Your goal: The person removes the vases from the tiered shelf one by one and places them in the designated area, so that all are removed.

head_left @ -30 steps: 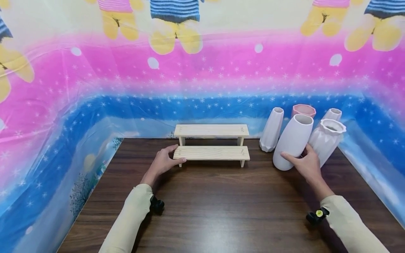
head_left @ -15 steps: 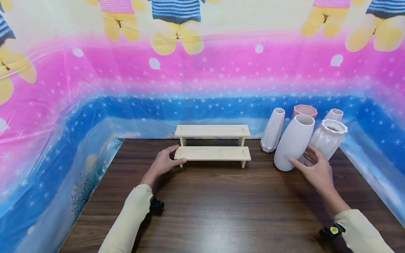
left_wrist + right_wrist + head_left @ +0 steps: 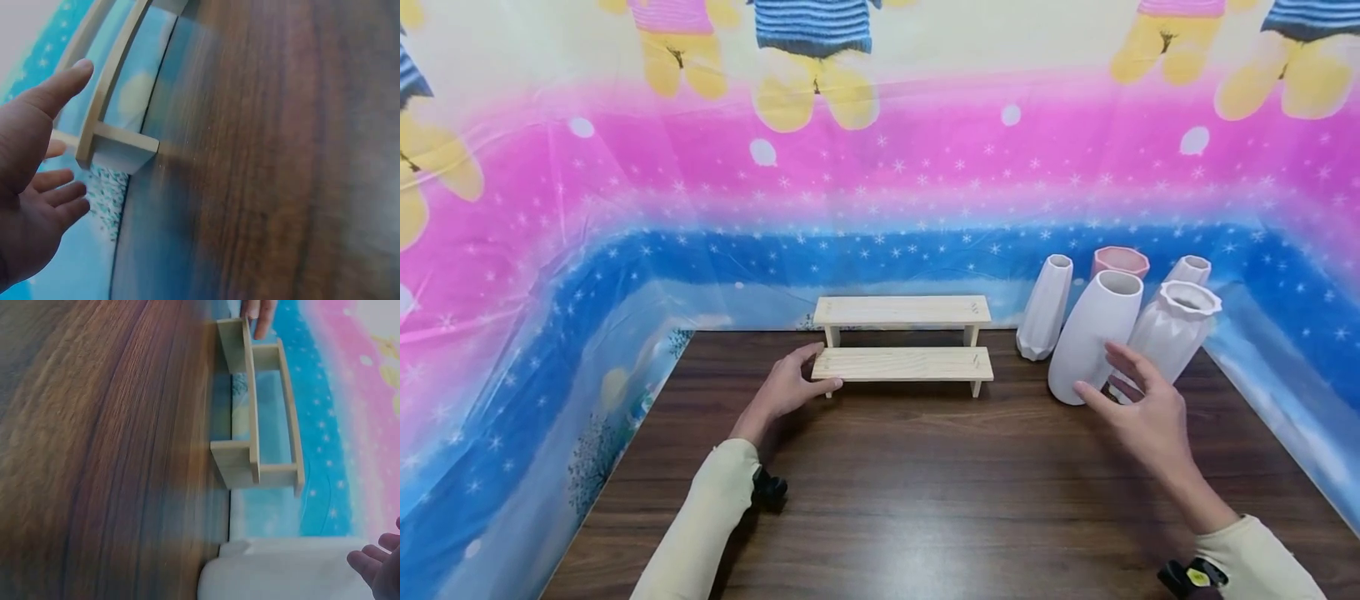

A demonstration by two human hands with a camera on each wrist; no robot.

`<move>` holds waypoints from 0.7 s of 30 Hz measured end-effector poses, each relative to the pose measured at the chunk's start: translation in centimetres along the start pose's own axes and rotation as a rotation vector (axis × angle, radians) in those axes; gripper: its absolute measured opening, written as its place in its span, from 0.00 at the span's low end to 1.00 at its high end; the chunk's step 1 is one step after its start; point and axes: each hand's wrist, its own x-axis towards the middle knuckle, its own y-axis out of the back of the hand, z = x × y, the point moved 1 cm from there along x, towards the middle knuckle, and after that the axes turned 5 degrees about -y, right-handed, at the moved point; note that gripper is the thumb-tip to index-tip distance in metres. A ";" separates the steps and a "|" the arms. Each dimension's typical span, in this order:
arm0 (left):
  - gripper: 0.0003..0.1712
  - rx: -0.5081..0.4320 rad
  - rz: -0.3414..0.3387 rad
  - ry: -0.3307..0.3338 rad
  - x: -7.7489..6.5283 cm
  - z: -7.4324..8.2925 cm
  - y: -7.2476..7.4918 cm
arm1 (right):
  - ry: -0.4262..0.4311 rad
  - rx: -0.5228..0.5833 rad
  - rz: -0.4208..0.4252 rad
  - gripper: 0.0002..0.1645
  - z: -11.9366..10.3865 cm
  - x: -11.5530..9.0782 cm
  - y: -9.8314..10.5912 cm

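Note:
A pale two-tier wooden stand (image 3: pixel 902 364) sits at the back of the table. My left hand (image 3: pixel 786 385) holds the left end of its lower shelf, thumb at the front edge and forefinger at the rear corner. In the left wrist view, that thumb lies by the shelf board (image 3: pixel 109 81). A tall smooth white vase (image 3: pixel 1090 342) stands to the right of the stand. My right hand (image 3: pixel 1150 412) hovers in front of it, fingers spread and apart, gripping nothing. Behind this hand is a white vase with a scalloped rim (image 3: pixel 1176 329), partly hidden.
A slim faceted white vase (image 3: pixel 1045 308) stands left of the smooth one. Farther back are a pink pot (image 3: pixel 1122 262) and another narrow-necked white vase (image 3: pixel 1191 269), both mostly hidden. Patterned cloth (image 3: pixel 880 192) encloses the dark wooden table (image 3: pixel 910 492) at the back and sides.
My right hand has let go of the smooth white vase and drawn back toward the front right. The vase stays in place. My left hand remains at the stand.

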 end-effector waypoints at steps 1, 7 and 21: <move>0.52 0.015 0.003 -0.011 -0.3 0.2 0.0 | 0.022 0.005 -0.023 0.47 -0.3 0.0 -0.4; 0.56 0.204 0.062 -0.107 -2.2 2.3 0.1 | 0.159 -0.085 -0.138 0.49 -1.7 0.5 -3.0; 0.63 0.753 0.040 -0.122 -5.4 8.1 -2.0 | 0.465 -0.672 -0.145 0.65 -3.4 0.8 -7.1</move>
